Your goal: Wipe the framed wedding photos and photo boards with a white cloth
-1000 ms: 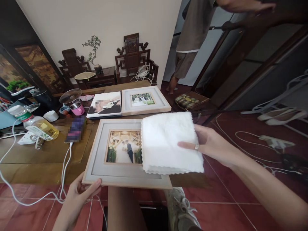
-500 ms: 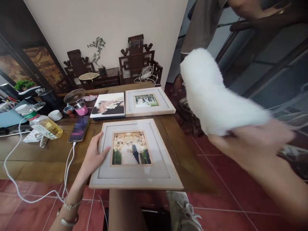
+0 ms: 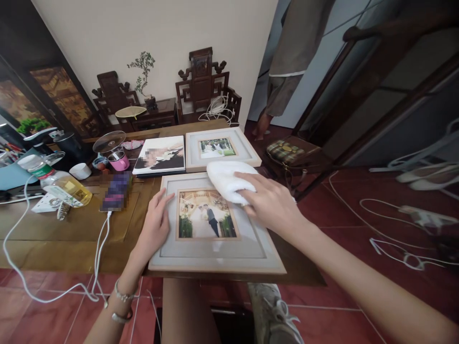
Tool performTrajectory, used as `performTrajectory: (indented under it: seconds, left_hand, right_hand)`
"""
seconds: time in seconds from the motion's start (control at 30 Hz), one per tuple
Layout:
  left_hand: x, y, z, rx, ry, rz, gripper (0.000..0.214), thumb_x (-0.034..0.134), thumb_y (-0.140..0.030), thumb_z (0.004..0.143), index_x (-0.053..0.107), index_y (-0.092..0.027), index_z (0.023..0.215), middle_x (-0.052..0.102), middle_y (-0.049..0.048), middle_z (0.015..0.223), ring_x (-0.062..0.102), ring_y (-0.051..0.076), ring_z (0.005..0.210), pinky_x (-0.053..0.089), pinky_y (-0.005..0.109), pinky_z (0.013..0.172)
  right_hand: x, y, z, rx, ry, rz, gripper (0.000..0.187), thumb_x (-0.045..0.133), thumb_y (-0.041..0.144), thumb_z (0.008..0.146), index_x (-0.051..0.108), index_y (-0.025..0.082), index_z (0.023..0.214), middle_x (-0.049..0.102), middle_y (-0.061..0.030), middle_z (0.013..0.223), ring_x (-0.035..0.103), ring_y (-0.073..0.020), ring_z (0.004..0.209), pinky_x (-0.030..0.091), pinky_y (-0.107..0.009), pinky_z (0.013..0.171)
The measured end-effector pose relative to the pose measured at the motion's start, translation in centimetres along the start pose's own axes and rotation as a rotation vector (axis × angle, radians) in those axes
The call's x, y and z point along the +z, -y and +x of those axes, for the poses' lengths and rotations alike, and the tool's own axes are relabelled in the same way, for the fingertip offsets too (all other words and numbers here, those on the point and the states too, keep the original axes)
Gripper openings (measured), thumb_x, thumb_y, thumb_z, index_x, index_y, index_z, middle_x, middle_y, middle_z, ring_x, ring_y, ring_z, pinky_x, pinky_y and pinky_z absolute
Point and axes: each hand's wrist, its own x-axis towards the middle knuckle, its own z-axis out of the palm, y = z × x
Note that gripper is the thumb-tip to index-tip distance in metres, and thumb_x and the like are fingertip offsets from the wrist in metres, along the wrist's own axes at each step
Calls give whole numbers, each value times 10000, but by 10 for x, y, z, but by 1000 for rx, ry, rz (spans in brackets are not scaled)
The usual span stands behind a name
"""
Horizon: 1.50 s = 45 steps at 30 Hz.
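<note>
A pale wooden picture frame (image 3: 211, 255) with a wide mat and a wedding photo lies on the table near its front edge. My left hand (image 3: 155, 227) grips the frame's left side, with its fingertips over the border. Bunched in my right hand (image 3: 270, 198) is a white fluffy cloth (image 3: 227, 177), which covers the frame's upper right part. The fingers of that hand are closed round the cloth. Behind it lies a second picture frame (image 3: 247, 152), beside a photo album (image 3: 163, 154) with a picture cover.
On the wooden table (image 3: 118, 248) at left are a phone (image 3: 116, 191) on a white cable, a bottle of yellow liquid (image 3: 68, 186) and a pink mug (image 3: 119, 161). A person (image 3: 296, 52) stands at the back right. A checked bag (image 3: 285, 150) sits on a chair.
My right hand has come left and down, bringing the cloth from the air onto the frame. The frame appears slightly further right. The person behind has shifted, and their hand is out of view.
</note>
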Motion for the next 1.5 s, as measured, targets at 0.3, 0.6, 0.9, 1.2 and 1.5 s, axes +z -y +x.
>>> performTrajectory:
  seconds: [0.3,0.6,0.9,1.2,1.5]
  left_hand:
    - [5,9,-3,83,74,110,508,347,-3,851,551,-167,1287,353,127,1538,205,267,1489,247,531,1198]
    - [2,6,0,77,79,121,499,328,-20,863,550,-114,1300,465,167,1464,379,247,1415,322,488,1181]
    - [4,10,0,71,160,181,552,328,-21,851,473,-38,1384,438,211,1486,307,263,1454,279,490,1202]
    - [1,14,1,119,260,181,608,324,-17,858,396,-98,1456,366,164,1546,292,236,1462,284,473,1203]
    - [5,9,2,78,168,152,524,324,-57,908,476,-123,1405,450,146,1498,368,221,1426,315,469,1193]
  right_hand:
    - [25,2,27,35,216,70,478,577,19,753,669,155,1202,535,-144,1418,435,-392,1331,370,-590,1060]
    - [22,8,24,-49,301,68,420,569,21,771,698,160,1146,548,-145,1406,382,-399,1366,278,-626,1102]
    - [-43,52,-54,-131,256,374,492,534,4,629,729,249,1007,663,-71,1272,508,-332,1283,329,-586,1097]
    - [-17,52,-46,-15,128,301,396,571,90,714,731,211,1056,611,-120,1341,462,-341,1322,304,-574,1116]
    - [21,9,34,25,314,84,484,547,37,764,652,142,1225,511,-152,1439,356,-387,1383,259,-630,1108]
